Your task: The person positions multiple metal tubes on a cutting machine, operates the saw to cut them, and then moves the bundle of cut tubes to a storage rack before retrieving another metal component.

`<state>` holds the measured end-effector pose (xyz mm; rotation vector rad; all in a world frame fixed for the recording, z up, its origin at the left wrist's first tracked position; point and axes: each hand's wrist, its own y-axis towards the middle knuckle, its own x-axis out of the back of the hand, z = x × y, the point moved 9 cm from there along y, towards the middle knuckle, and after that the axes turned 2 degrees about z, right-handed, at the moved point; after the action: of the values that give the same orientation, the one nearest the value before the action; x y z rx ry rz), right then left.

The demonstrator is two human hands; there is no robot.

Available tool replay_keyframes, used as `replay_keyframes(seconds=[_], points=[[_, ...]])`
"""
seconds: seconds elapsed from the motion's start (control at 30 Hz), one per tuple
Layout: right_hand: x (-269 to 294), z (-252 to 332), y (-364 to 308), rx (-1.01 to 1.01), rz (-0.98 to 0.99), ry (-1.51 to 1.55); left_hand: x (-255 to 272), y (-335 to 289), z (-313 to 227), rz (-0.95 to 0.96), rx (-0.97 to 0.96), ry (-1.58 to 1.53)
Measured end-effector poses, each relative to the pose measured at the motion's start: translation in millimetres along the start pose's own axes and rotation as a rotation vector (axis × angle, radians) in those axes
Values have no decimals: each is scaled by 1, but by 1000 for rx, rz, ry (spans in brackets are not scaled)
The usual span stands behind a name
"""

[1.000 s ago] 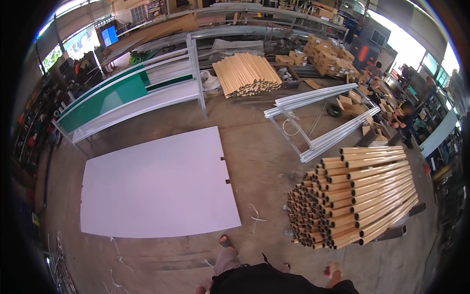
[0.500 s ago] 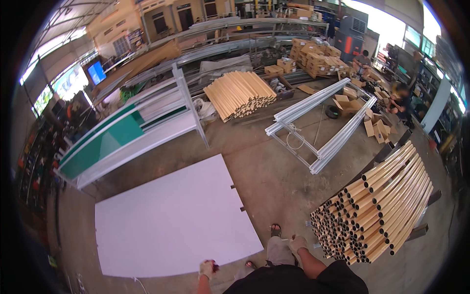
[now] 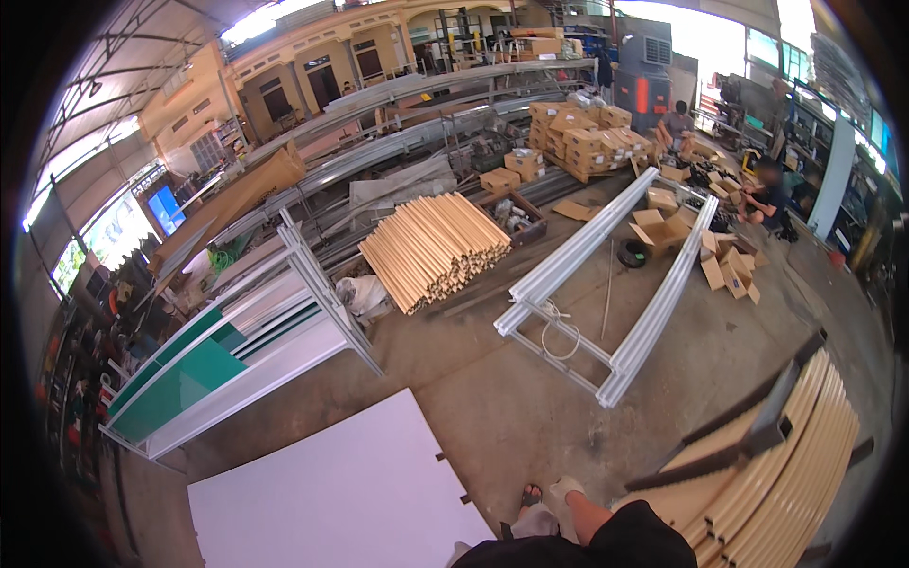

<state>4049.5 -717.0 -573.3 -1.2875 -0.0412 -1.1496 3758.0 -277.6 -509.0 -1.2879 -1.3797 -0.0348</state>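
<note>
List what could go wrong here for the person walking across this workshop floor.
The white panel lies flat by the sandalled foot; a step onto it could slip or mark it. The stacked tan tubes at the person's right could roll if bumped. The loose cord by the metal frame could snag a foot.

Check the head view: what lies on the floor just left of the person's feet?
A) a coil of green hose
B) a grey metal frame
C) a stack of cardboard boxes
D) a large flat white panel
D: a large flat white panel lies on the concrete floor right beside the person's gloved hand and sandalled foot.
</note>
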Motion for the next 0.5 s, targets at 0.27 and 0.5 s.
replay_keyframes(seconds=[0.27, 0.5], points=[[107, 35, 60, 36, -98, 219, 42, 111, -53, -90, 161, -814], [65, -61, 172, -250, 48, 333, 63, 220, -140, 36, 169, -661]])
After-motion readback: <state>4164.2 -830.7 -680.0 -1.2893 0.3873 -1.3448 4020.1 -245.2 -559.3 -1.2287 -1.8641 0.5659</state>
